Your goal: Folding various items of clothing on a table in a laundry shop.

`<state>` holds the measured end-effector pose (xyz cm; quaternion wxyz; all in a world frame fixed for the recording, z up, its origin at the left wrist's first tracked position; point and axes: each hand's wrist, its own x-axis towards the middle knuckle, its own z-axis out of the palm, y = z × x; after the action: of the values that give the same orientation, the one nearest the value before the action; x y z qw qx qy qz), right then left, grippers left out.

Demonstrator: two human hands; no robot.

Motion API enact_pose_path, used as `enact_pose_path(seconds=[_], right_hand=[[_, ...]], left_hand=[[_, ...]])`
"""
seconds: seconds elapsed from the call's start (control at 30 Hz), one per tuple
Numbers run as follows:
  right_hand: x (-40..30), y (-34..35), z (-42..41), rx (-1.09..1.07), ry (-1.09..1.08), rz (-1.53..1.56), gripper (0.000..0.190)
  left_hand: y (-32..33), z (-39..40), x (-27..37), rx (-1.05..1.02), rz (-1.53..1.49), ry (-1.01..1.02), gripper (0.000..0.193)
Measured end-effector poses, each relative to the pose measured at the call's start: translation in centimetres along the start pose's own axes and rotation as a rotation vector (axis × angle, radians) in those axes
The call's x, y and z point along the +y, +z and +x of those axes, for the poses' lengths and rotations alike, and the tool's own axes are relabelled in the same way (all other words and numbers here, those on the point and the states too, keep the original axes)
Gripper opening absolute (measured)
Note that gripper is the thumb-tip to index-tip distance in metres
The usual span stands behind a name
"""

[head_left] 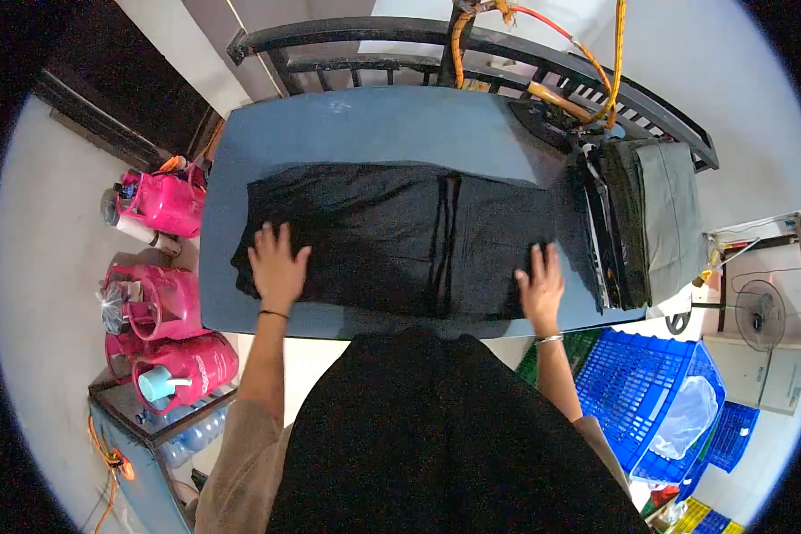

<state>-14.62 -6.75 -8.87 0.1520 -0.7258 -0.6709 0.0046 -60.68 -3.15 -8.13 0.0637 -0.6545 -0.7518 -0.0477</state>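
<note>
A black garment (374,233), folded into a long flat shape, lies across the blue-grey padded tabletop (400,127). Dark bands run over it right of its middle. On its left end my left hand (278,263) rests palm down with the fingers spread. My right hand (542,284) is laid flat at the right end, thumb apart from the fingers. Neither hand grips anything. Close to the right hand stands a stack of folded dark clothes, with a grey garment (671,213) at its outer side.
At the back right sits a dark iron (541,125) with an orange cord (614,60). A black railing (367,30) borders the far edge. Pink gas cylinders (173,200) line the left. Blue plastic crates (634,387) and a fan (759,314) are at right.
</note>
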Motion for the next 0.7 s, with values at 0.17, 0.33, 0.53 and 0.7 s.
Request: enact_pose_path(seconds=[0.17, 0.33, 0.53, 0.7], right_hand=[[-0.5, 0.9, -0.4, -0.109, 0.164, 0.01, 0.06], [1.8, 1.1, 0.5, 0.207, 0.126, 0.105, 0.061], [3.1, 1.6, 1.3, 0.05, 0.468, 0.057, 0.062], [4.7, -0.1, 1.0, -0.098, 0.551, 0.353, 0.051]], left_hand=[[-1.5, 1.2, -1.9, -0.053, 0.024, -0.079, 0.053], [-2.6, 7.7, 0.2, 0.128, 0.084, 0.246, 0.056], [-0.3, 16.9, -4.0, -0.277, 0.059, 0.321, 0.036], [-2.0, 17.8, -5.6, -0.042, -0.254, 0.307, 0.035]])
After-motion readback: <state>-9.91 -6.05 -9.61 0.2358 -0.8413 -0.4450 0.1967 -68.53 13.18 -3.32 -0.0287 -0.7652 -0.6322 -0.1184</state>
